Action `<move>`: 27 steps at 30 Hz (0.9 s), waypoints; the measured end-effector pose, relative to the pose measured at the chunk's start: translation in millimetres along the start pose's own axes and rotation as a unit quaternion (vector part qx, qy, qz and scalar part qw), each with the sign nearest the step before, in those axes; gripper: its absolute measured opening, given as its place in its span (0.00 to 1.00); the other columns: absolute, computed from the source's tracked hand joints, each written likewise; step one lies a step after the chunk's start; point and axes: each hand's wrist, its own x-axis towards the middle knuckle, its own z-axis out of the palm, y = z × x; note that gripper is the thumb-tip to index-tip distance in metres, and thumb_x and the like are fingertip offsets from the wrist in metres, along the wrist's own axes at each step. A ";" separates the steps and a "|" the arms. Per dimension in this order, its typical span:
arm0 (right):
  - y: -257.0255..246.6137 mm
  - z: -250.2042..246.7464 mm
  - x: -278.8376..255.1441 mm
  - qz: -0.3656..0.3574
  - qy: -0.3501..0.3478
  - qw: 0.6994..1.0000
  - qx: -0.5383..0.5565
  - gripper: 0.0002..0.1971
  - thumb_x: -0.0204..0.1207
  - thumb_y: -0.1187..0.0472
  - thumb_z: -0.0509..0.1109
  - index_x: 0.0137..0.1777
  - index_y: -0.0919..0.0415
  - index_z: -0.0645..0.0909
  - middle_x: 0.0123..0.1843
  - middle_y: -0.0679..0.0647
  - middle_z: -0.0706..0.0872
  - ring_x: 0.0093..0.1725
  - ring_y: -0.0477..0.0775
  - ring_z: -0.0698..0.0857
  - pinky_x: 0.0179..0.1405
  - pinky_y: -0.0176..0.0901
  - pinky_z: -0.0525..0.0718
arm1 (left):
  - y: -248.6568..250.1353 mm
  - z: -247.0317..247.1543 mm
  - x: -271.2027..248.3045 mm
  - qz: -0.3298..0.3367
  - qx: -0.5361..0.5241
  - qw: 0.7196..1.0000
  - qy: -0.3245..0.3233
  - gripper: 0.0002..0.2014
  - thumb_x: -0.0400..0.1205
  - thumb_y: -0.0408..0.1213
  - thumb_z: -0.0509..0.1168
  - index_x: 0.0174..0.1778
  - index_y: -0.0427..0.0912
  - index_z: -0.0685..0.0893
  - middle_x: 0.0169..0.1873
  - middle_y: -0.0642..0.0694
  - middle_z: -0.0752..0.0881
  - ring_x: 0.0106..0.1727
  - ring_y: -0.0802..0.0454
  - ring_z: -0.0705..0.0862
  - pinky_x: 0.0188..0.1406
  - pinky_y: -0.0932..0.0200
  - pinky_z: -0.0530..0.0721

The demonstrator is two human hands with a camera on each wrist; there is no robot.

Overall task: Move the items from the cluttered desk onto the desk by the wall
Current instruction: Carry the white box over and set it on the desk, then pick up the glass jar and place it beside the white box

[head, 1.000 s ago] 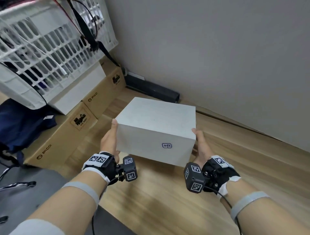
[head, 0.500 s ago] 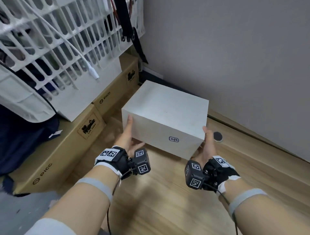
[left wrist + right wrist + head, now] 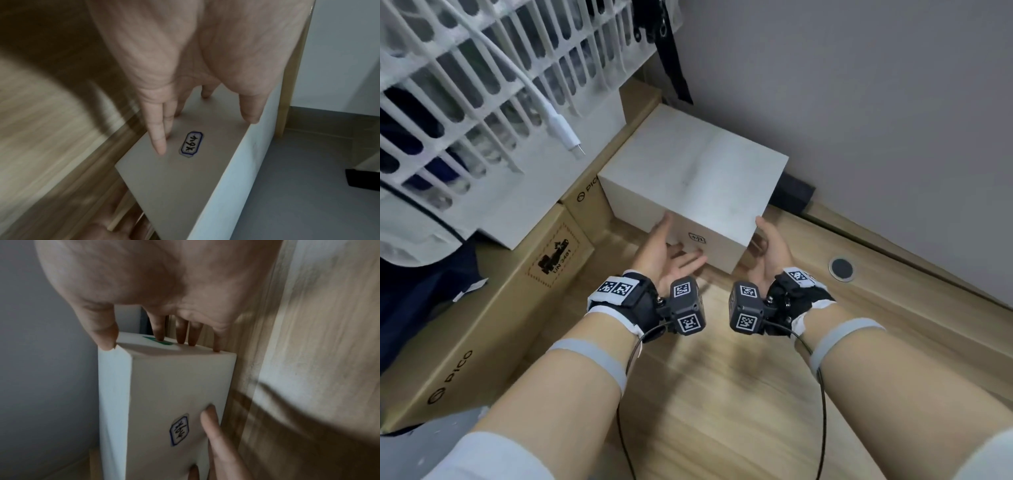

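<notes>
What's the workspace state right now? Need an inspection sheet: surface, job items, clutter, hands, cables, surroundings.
Surface: wooden desk by the wall, with a round grommet.
Job's things: white box with a handwritten label, standing on the desk beside the cardboard boxes.
Clutter: PICO cardboard boxes; white laundry basket on top; dark blue fabric; black bar at the wall.
Hands: left hand flat on the box's front face; right hand fingertips on its right side.
Cables: white charging cable hanging from the basket; thin black leads from the wrist cameras.
Surroundings: grey wall.
</notes>
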 end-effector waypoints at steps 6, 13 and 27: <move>-9.4 -18.8 -13.5 -0.038 -0.002 0.999 -0.006 0.16 0.81 0.50 0.69 0.66 0.54 0.82 0.61 0.51 0.87 0.69 0.55 0.82 0.75 0.61 0.77 | -17.2 5.1 -4.2 0.009 0.007 1.000 -0.002 0.24 0.82 0.52 0.68 0.71 0.50 0.71 0.64 0.39 0.80 0.62 0.39 0.85 0.47 0.45 0.91; -25.8 -95.5 -76.6 -0.040 0.016 0.996 -0.074 0.20 0.85 0.53 0.64 0.75 0.56 0.77 0.73 0.56 0.83 0.73 0.58 0.79 0.71 0.54 0.76 | -81.3 45.9 -35.9 0.000 0.216 0.976 -0.012 0.22 0.86 0.43 0.62 0.76 0.41 0.76 0.71 0.43 0.82 0.66 0.41 0.84 0.67 0.36 0.83; -92.9 -427.9 -341.5 -0.210 0.124 0.970 0.018 0.18 0.84 0.53 0.66 0.73 0.54 0.79 0.65 0.56 0.89 0.67 0.58 0.85 0.68 0.57 0.82 | -340.8 289.8 -240.9 0.013 0.404 0.864 -0.299 0.15 0.89 0.42 0.57 0.70 0.45 0.80 0.56 0.46 0.91 0.55 0.46 0.91 0.55 0.52 0.86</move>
